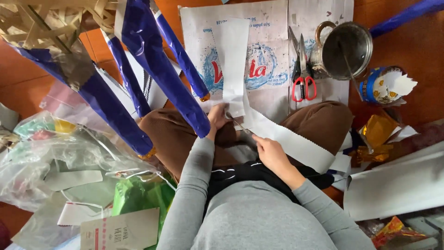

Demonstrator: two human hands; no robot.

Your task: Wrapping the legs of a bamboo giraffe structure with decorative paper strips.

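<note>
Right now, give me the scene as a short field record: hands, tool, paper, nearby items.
left hand: pinches the white paper strip at the cut line
right hand: works the metal scissors, blades at the strip
strip edge: zigzag
spare scissors: red-handled scissors lying on a printed sheet
metal pot: beside them
foreground: blue foil tubes hanging from a woven frame
</note>
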